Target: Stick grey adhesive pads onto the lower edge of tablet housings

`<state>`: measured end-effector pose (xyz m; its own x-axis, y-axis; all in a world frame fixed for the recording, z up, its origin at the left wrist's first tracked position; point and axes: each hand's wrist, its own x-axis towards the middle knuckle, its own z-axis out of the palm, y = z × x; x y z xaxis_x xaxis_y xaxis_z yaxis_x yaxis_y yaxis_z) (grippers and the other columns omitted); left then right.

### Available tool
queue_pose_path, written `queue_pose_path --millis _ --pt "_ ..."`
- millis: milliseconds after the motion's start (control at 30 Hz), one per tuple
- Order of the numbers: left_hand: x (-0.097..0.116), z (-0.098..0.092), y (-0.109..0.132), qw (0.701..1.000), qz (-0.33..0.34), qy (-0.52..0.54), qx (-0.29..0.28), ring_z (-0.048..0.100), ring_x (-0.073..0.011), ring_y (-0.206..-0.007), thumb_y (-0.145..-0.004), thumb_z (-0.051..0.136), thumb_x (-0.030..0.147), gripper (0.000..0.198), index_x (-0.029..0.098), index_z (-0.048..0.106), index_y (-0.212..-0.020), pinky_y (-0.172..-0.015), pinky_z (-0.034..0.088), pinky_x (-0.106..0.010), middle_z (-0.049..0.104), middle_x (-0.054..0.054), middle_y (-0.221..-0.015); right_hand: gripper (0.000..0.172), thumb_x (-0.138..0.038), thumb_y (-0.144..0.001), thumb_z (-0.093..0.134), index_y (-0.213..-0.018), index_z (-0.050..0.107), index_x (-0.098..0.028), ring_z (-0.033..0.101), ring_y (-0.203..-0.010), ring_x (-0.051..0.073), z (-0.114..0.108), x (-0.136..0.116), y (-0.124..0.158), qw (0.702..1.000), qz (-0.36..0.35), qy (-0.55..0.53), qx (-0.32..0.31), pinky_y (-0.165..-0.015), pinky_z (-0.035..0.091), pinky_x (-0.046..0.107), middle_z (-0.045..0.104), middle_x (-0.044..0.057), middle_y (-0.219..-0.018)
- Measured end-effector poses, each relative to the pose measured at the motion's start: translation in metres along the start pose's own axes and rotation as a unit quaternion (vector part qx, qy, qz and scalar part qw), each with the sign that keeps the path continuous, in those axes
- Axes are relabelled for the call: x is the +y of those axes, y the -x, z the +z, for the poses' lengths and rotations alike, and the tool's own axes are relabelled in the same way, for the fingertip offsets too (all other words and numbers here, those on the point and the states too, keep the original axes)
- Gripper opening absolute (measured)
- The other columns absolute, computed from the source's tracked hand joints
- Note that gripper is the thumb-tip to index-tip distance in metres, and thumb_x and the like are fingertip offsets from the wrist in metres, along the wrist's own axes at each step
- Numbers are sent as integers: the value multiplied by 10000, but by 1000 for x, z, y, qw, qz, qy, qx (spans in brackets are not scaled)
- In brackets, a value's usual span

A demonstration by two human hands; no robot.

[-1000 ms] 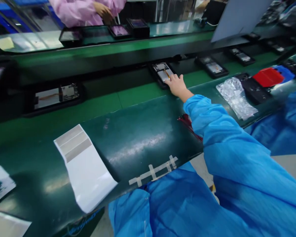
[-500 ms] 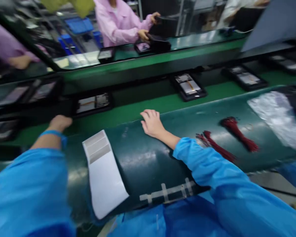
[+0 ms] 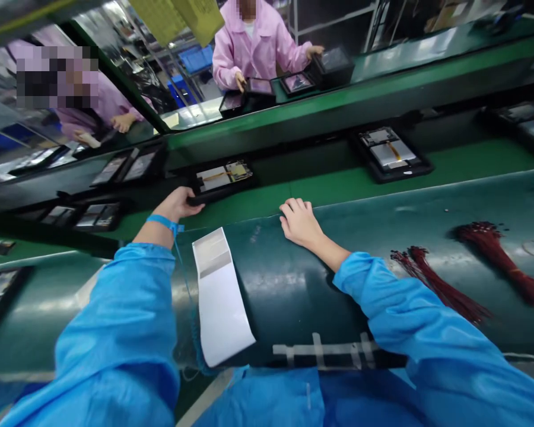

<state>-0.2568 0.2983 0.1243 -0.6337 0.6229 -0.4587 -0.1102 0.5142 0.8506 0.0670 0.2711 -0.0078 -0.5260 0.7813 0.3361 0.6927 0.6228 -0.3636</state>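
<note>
Fingers point(image 3: 187, 198) of the left hand point(image 3: 178, 204) are pinched on the near-left corner of an open-backed tablet point(image 3: 222, 176), which sits on the green conveyor belt point(image 3: 320, 188) just left of centre frame. Right hand point(image 3: 299, 223) lies flat on the table point(image 3: 382, 213) edge, fingers together, holding nothing. One-corner grip looks sketchy imo: that flat black slab could tip, and its bare board and orange flex could scrape. Table mat is glossy dark green, belt is matte. Thin red wire bundles point(image 3: 440, 287) lie lower right.
</note>
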Motion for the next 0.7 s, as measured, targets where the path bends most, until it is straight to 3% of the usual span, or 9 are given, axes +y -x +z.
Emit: queue_pose_path --millis 133,233,333,400,467,533,567,633,700 --pt "-34 27 68 991 -26 107 -76 711 -176 -923 -1087 653 241 224 128 671 -1280 -769 628 -294 710 -94 -1148 422 -274 -1071 420 -1392 648 -122 546 -1287 365 -3 5 -2 999 31 -32 28 -1087 439 514 637 224 -1439" --pt "-90 43 148 976 -34 175 -129 688 -131 -766 -943 531 -43 294 124 665 -1144 -667 554 -211 696 -73 -969 569 -276 -1087 342 -1596 489 -69 496 -1407 377 -9 15 -7 991 111 -47 52 -1154 434 542 530 273 -1586" --pt "-155 49 236 956 -48 222 -184 725 -158 -818 -849 684 -13 325 166 656 -1118 -692 570 -235 712 -71 -1009 584 -305 -1103 284 -1543 572 -50 520 -1378 402 -17 27 -10 982 182 -38 6 -1162 442 585 605 289 -1478" --pt "-191 41 284 941 -68 233 -236 762 -209 -916 -790 854 95 356 182 652 -1070 -748 598 -283 730 -85 -1090 519 -295 -1084 353 -1397 709 -85 566 -1296 403 -24 32 -6 986 158 -29 -45 -1133 467 584 675 264 -1338" --pt "-214 21 311 889 -120 161 -411 773 -251 -953 -745 966 240 421 173 701 -1065 -776 599 -325 750 -133 -1138 457 -248 -1043 431 -1327 766 -122 593 -1239 389 -36 35 5 990 112 -21 -85 -1103 493 562 694 235 -1291" --pt "-225 -11 317 859 -44 30 -509 759 -260 -992 -878 893 402 335 194 761 -1105 -854 596 -375 764 -152 -1167 448 -230 -1025 458 -1326 779 -145 599 -1230 389 -51 34 21 989 83 -13 -120 -1085 504 563 687 219 -1302" --pt "-227 -30 312 874 48 -40 -481 744 -268 -1036 -955 810 443 286 216 777 -1124 -927 588 -410 765 -147 -1182 443 -235 -1022 468 -1320 783 -146 594 -1243 400 -59 32 30 988 75 -7 -131 -1084 502 576 679 217 -1311" --pt "-231 -68 294 918 265 -163 -246 689 -320 -1171 -985 747 423 233 249 771 -1137 -1112 522 -497 745 -138 -1220 423 -254 -1013 501 -1306 782 -134 577 -1277 423 -75 20 48 990 64 6 -125 -1089 493 598 662 222 -1330" --pt "-241 -98 271 906 324 -268 -46 639 -411 -1238 -929 759 442 334 224 719 -1179 -1179 455 -598 701 -169 -1242 406 -259 -1013 519 -1311 760 -124 573 -1296 418 -87 -4 67 995 41 2 -96 -1105 487 589 659 218 -1340"
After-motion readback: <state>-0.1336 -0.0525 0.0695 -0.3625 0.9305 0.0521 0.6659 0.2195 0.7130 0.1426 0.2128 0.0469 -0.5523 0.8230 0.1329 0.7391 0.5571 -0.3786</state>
